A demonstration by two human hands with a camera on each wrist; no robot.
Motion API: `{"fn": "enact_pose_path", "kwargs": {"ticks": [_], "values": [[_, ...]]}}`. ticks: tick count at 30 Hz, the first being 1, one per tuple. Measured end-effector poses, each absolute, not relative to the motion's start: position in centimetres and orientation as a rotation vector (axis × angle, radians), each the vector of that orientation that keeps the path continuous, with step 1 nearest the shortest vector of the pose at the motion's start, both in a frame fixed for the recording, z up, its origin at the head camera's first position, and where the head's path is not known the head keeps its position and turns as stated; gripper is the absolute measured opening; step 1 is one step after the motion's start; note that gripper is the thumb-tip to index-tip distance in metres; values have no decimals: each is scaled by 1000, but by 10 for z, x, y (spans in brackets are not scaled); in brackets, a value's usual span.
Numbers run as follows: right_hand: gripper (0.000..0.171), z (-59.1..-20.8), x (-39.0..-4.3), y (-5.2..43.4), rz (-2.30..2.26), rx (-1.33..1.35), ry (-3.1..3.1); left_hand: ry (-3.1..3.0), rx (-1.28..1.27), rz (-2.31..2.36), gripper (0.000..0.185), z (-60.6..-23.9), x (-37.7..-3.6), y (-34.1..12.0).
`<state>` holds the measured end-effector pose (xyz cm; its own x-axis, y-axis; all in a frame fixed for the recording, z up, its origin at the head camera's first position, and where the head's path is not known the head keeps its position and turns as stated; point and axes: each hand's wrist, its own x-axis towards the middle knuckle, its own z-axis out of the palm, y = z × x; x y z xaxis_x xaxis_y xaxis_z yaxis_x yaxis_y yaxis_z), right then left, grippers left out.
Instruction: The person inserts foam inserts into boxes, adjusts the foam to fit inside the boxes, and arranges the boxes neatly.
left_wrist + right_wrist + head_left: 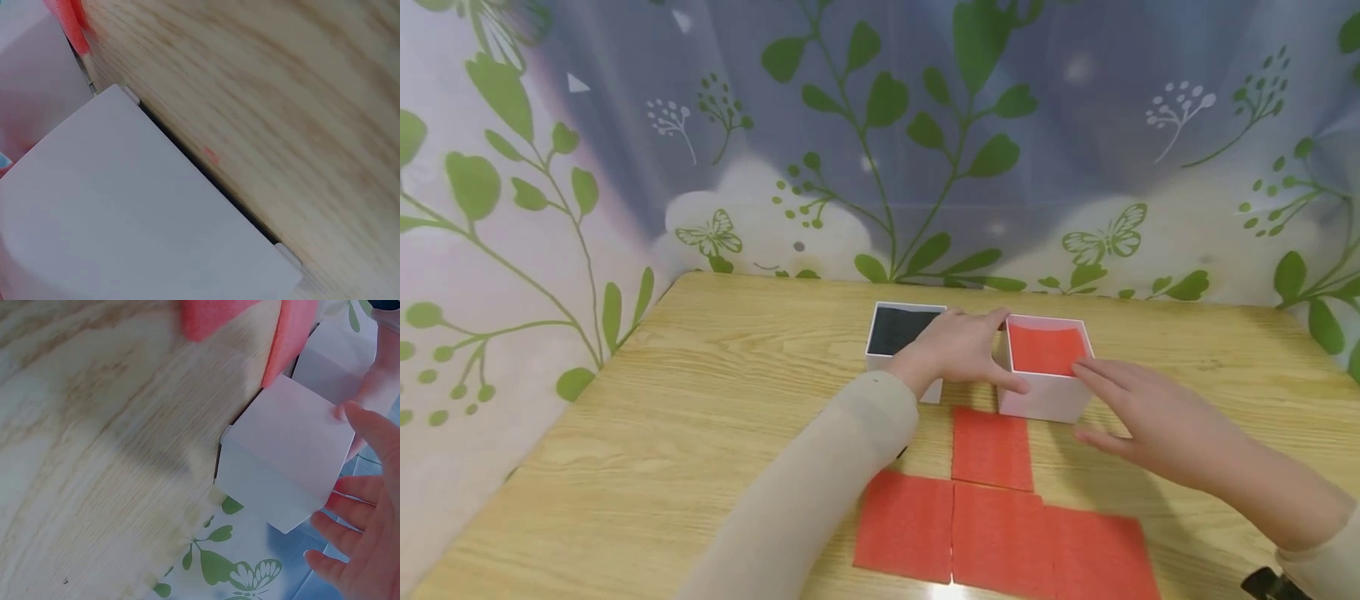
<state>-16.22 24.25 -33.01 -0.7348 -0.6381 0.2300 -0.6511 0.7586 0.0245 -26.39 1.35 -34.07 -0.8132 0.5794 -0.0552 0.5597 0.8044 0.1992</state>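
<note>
1. The left hand (958,346) reaches forward from a beige sleeve (820,492) and lies between the two boxes, palm down. Its thumb stretches along the near left edge of the red box (1047,367) and a fingertip touches that box's far left corner; the grip looks loosely set against the box wall, fingers fairly straight, nothing enclosed.
2. The right hand (1150,417) comes in from the right, palm facing left. Its fingers (369,431) are straight and rest on the red box's near right rim; the grip is released, only touching.
3. The red box is white-walled, lined with red foam, and stands on the bench (700,400) near the middle, just right of the black box (901,337).
4. The black box, white-walled with a dark lining, stands just beside the red one; the left wrist covers its near right corner.
5. Four red foam sheets (992,508) lie flat on the bench in front of the boxes, edges touching, one of them reaching up to the red box's base.
6. A leaf-and-butterfly curtain (880,142) hangs behind the bench.
</note>
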Motion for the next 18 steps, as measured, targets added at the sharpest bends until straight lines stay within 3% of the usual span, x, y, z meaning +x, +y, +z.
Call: {"fn": "enact_pose_path", "kwargs": {"ticks": [18], "values": [[77,-337,-139,254,112,1042,-2684,2873,930,288,105,-339,-264,13]]}}
